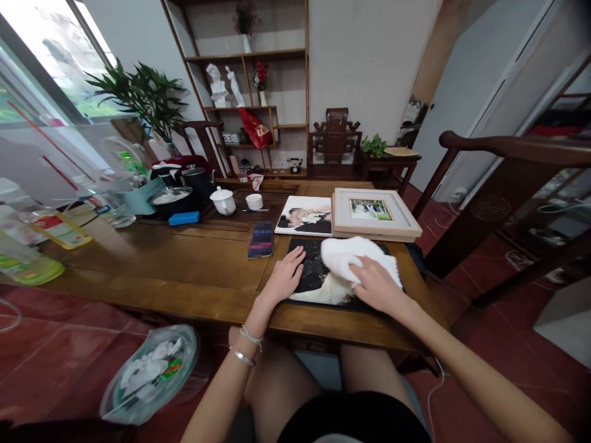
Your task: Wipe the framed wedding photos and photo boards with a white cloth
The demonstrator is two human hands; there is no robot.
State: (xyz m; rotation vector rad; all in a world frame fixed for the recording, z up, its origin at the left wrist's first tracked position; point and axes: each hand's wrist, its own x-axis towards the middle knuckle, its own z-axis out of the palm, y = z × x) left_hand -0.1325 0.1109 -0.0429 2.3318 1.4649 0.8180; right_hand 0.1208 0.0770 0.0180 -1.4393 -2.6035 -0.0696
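A dark picture panel (318, 271) lies flat on the wooden table (184, 258) in front of me. My left hand (286, 274) rests flat on the panel's left edge, fingers stretched out. My right hand (373, 283) presses a white cloth (351, 255) onto the panel's right half, fingers laid over the cloth. Behind the panel lie a frameless photo print (305, 215) and a light wooden picture frame (373, 212), stacked on another. A phone (261, 239) lies just left of the panel.
A tea tray holds a white teapot (223, 200), a cup (254, 201), a black kettle (197, 181) and a lidded pan (170, 197). Bottles (41, 227) stand at the table's left end. A bin (150, 372) sits on the floor at left; a dark wooden chair (508, 184) at right.
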